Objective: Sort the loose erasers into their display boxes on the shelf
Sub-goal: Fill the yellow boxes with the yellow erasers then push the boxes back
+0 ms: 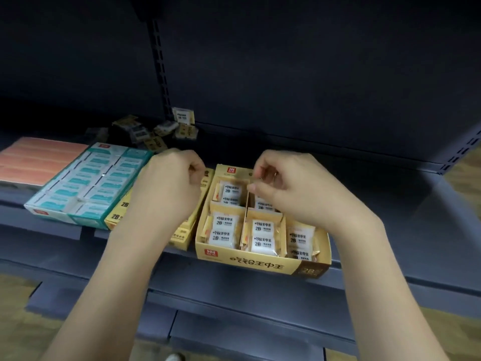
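Observation:
An open yellow display box [260, 264] stands at the shelf's front edge, its compartments holding white wrapped 2B erasers [223, 230]. My right hand [291, 186] hovers over the box's back compartments, thumb and fingers pinched on what looks like a wrapped eraser's edge. My left hand [166, 186] is curled over a second yellow box [179, 238] just left of the first; whatever is in its fingers is hidden. Several loose erasers [156, 134] lie in a pile at the back of the shelf. One eraser [183, 115] leans against the back wall.
A teal eraser box [86, 183] sits left of the yellow boxes, and an orange box [39, 160] lies further left. The dark grey shelf [390, 204] extends to the right. A slotted upright [160, 69] runs up the dark back panel.

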The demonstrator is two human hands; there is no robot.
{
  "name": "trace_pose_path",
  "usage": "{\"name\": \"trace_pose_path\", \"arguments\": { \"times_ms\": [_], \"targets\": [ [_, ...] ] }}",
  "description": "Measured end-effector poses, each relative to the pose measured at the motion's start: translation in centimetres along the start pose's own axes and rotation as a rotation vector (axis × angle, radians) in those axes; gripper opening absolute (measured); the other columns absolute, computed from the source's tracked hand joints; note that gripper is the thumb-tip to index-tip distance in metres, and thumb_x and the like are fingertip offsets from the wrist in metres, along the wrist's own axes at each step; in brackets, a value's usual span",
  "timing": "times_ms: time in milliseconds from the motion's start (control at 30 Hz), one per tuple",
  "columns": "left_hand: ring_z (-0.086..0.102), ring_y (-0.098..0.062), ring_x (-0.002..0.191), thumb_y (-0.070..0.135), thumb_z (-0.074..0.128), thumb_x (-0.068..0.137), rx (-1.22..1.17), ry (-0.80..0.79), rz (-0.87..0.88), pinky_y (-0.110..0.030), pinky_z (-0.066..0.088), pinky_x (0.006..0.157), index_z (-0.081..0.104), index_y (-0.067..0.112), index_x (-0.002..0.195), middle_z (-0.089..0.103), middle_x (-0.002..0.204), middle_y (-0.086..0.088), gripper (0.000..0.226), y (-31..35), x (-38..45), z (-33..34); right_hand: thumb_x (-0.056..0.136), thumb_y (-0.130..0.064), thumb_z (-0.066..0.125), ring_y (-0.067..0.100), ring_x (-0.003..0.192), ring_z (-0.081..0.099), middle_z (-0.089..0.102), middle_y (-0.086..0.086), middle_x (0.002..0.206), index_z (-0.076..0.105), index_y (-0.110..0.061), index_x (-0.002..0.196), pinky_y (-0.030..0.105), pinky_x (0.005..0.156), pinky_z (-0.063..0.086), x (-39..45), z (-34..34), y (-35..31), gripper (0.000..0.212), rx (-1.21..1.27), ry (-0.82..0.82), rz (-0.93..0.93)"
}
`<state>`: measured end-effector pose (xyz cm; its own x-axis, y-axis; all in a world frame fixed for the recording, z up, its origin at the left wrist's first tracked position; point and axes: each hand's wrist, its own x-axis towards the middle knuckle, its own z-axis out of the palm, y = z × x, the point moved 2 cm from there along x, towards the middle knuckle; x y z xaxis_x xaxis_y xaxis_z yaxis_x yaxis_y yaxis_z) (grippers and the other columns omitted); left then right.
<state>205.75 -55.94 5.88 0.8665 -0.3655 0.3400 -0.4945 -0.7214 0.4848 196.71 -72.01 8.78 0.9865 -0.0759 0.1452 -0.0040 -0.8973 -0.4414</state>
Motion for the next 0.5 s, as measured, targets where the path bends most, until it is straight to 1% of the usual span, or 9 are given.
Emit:
{"name": "trace_pose_path", "arguments": {
  "times_ms": [67, 100, 133, 267, 333, 433, 500],
  "targets": [
    [0.058, -0.026, 0.093, 0.011, 0.055, 0.088, 0.012, 0.035, 0.067, -0.036, 0.047, 0.078, 0.066, 0.017, 0.104, 0.065, 0.105, -0.007, 0.020, -1.2, 1.8, -0.6, 0.091, -0.031, 0.055, 0.006, 0.083, 0.051, 0.055, -0.012, 0.090, 0.058, -0.025, 0.094, 0.031, 0.073, 0.045, 1.0, 0.2, -1.1, 0.008, -0.054, 0.063, -0.095],
    [0.058, -0.029, 0.099, 0.011, 0.055, 0.088, 0.033, 0.044, 0.095, -0.041, 0.047, 0.085, 0.065, 0.016, 0.109, 0.065, 0.109, -0.009, 0.023, -1.9, 2.9, -0.9, 0.092, -0.029, 0.053, 0.009, 0.088, 0.052, 0.056, -0.010, 0.093, 0.058, -0.024, 0.096, 0.033, 0.078, 0.045, 1.4, 0.5, -1.5, 0.008, -0.076, 0.081, -0.127],
    [0.057, -0.032, 0.102, 0.012, 0.056, 0.088, 0.053, 0.047, 0.112, -0.043, 0.046, 0.087, 0.064, 0.016, 0.111, 0.064, 0.111, -0.010, 0.025, -2.8, 4.0, -1.0, 0.093, -0.027, 0.052, 0.011, 0.091, 0.052, 0.057, -0.009, 0.096, 0.058, -0.023, 0.097, 0.035, 0.081, 0.044, 1.9, 1.0, -1.7, 0.008, -0.102, 0.096, -0.150],
    [0.062, -0.031, 0.098, 0.014, 0.051, 0.093, 0.029, -0.018, 0.172, -0.041, 0.050, 0.083, 0.061, 0.016, 0.112, 0.066, 0.113, -0.008, 0.021, -5.6, 9.3, -0.7, 0.095, -0.024, 0.047, 0.017, 0.102, 0.049, 0.059, -0.007, 0.109, 0.059, -0.024, 0.109, 0.037, 0.087, 0.040, 3.8, 2.9, -1.7, 0.018, -0.231, 0.136, -0.182],
    [0.059, -0.032, 0.103, 0.015, 0.047, 0.095, 0.122, -0.082, 0.201, -0.039, 0.049, 0.083, 0.058, 0.017, 0.118, 0.062, 0.119, -0.010, 0.025, -6.5, 12.0, 0.5, 0.095, -0.021, 0.047, 0.019, 0.110, 0.047, 0.058, -0.006, 0.119, 0.057, -0.024, 0.118, 0.037, 0.091, 0.038, 5.0, 3.9, -1.9, 0.025, -0.285, 0.125, -0.204],
    [0.050, -0.030, 0.117, 0.011, 0.044, 0.094, 0.267, -0.207, 0.279, -0.035, 0.042, 0.092, 0.051, 0.019, 0.129, 0.052, 0.133, -0.010, 0.036, -7.9, 15.2, 2.9, 0.094, -0.017, 0.048, 0.021, 0.125, 0.041, 0.054, -0.003, 0.132, 0.056, -0.023, 0.125, 0.040, 0.097, 0.032, 6.8, 5.0, -2.3, 0.033, -0.377, 0.104, -0.243],
    [0.042, -0.027, 0.125, 0.006, 0.044, 0.093, 0.338, -0.309, 0.380, -0.033, 0.037, 0.099, 0.045, 0.017, 0.136, 0.044, 0.140, -0.008, 0.044, -9.0, 16.7, 4.5, 0.095, -0.018, 0.048, 0.022, 0.134, 0.033, 0.048, -0.002, 0.141, 0.053, -0.023, 0.130, 0.042, 0.103, 0.029, 7.8, 5.4, -2.2, 0.036, -0.442, 0.079, -0.244]
  ]
}}
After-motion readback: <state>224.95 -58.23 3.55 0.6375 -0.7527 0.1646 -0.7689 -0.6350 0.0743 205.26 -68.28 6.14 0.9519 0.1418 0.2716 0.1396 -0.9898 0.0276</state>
